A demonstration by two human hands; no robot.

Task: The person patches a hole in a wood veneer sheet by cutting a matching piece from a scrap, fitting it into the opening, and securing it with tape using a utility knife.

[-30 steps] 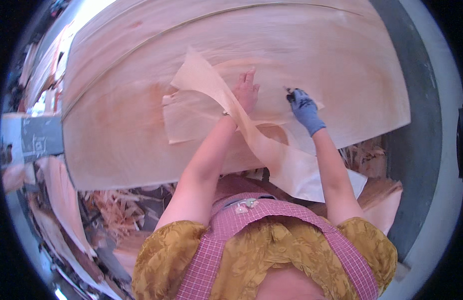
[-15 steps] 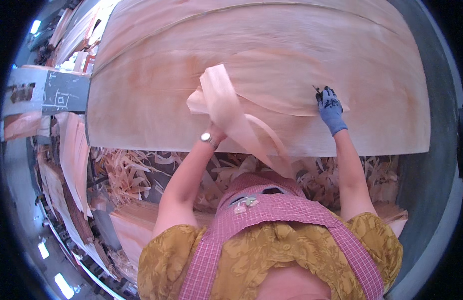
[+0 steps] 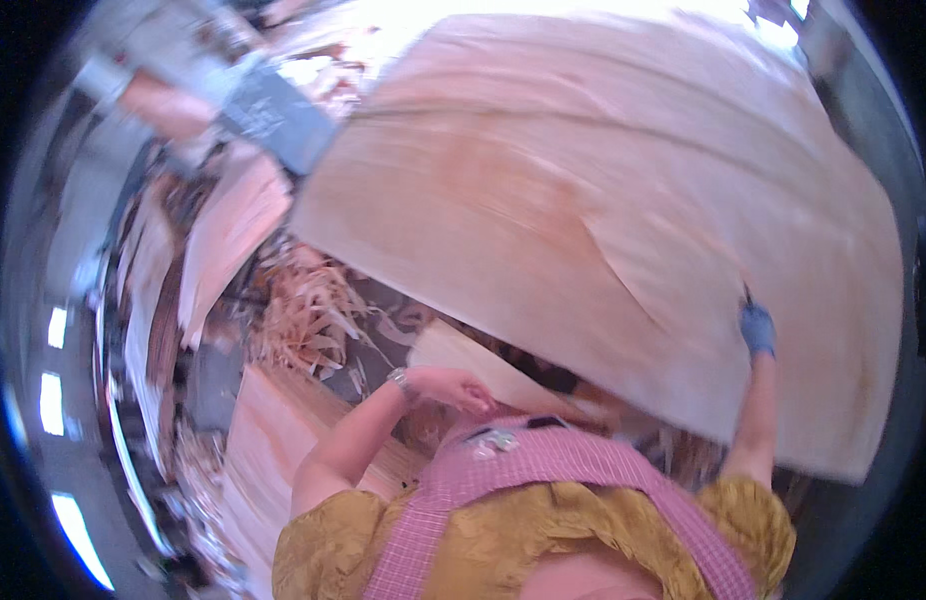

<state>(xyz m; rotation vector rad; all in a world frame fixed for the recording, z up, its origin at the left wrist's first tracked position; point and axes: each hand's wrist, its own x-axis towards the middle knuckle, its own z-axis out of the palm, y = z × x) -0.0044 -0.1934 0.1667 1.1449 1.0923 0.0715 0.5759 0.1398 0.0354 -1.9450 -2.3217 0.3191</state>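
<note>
A large sheet of pinkish wood veneer lies before me, with a loose-edged flap near its middle. My right hand, in a blue glove, rests at the sheet's right part, closed on a small dark pointed tool. Bare and wearing a wristwatch, my left hand is close to my waist, off the sheet. Its fingers look curled but are smeared by motion. Just beyond them a pale veneer strip slants below the sheet's near edge; whether the fingers touch it is unclear.
Veneer shavings heap up left of the sheet's near edge. A veneer stack stands by my left elbow, and another veneer piece leans farther left. A grey block adjoins the sheet's far left corner.
My left hand has come down from the sheet toward my waist, and the veneer strip it held is now low beside it. The view has turned; my right hand still holds the tool.
</note>
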